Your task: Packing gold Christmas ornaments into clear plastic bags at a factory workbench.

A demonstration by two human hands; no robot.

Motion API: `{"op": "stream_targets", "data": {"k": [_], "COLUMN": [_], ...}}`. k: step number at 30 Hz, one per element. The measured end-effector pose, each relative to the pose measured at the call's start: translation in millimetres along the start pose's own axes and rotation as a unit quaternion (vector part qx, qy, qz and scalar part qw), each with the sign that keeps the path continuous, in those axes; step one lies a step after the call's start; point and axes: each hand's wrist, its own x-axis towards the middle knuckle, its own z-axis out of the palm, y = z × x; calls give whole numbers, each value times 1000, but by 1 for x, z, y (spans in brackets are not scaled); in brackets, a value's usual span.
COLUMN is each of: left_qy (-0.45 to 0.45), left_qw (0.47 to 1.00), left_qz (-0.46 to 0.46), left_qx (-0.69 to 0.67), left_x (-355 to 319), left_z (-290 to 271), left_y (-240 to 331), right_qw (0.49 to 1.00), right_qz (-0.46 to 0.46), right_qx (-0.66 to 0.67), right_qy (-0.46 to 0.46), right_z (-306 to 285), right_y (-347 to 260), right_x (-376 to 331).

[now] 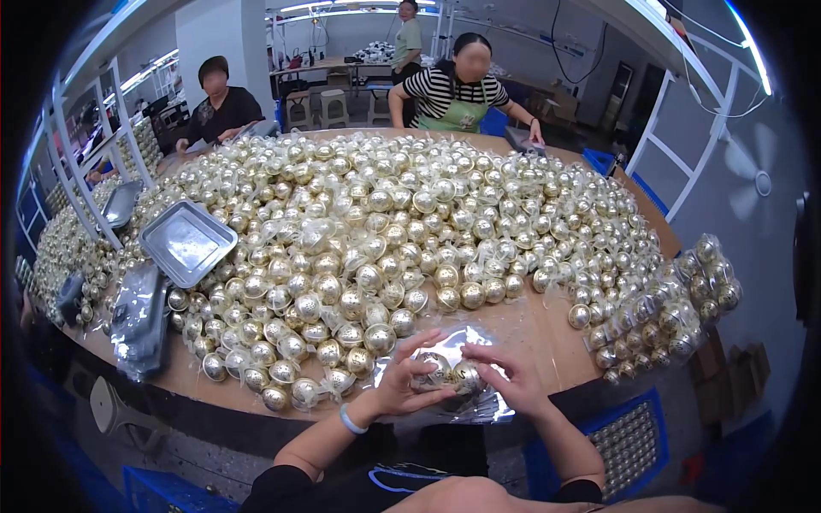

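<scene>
Low in the frame's centre, the left hand [402, 380] and right hand [509, 376] together pinch a gold ball [453, 374], probably two, over a clear plastic bag [479, 406] on the desk [539, 329], near the big ball heap [385, 222] for easy reach.

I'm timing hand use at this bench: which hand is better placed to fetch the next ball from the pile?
Probably the left hand: the pile of wrapped gold balls begins just beyond its fingers, while the right hand lies beside bare tabletop. Both now grip a ball over the clear bag.
</scene>
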Motion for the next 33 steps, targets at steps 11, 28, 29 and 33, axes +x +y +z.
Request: {"op": "stream_targets", "data": {"k": [11,28,29,33], "left_qy": [122,155,156,179], "left_qw": [979,975,974,970], "left_qz": [-137,-157,-165,-163], "left_qx": [-88,-16,-9,-20], "left_x": [-44,-4,-4,-15], "left_z": [45,33,36,53], "left_y": [-2,57,58,46], "right_qw": [935,545,566,968], "right_qz": [-112,-608,-601,-31], "right_qx": [-296,-566,-555,-207], "right_qy": [157,-115,-101,140], "right_z": [52,-31,-29,39], "right_y": [-5,9,10,-2], "right_x": [-24,22,17,-50]}}
